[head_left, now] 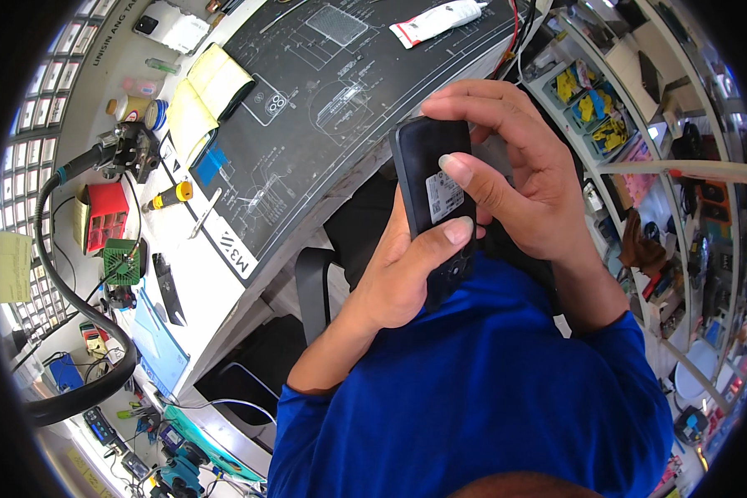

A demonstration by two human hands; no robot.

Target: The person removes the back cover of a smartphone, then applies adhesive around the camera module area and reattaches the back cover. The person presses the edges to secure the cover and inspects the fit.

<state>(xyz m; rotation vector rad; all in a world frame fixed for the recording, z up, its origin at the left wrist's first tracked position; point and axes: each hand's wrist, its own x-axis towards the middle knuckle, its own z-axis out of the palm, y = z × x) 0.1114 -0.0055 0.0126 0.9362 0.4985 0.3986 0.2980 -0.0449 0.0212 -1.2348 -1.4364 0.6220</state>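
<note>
A dark smartphone [419,162] with a white printed label [445,196] on its face is held upright and slightly tilted in front of my chest. Wrapped round its lower left side is my left hand [407,270], the thumb pressing on the face just below the label. My right hand [519,170] grips the upper right, its fingers over the top edge and its thumb near the label. The phone's far side is hidden from view.
Ahead lies a black work mat [307,100] on a white bench, with a white tube [438,22] and a yellow notepad [193,112]. A yellow-handled tool [172,195] and tweezers [206,213] lie left. A black flexible arm [50,216] curves at far left; shelves [681,170] stand right.
</note>
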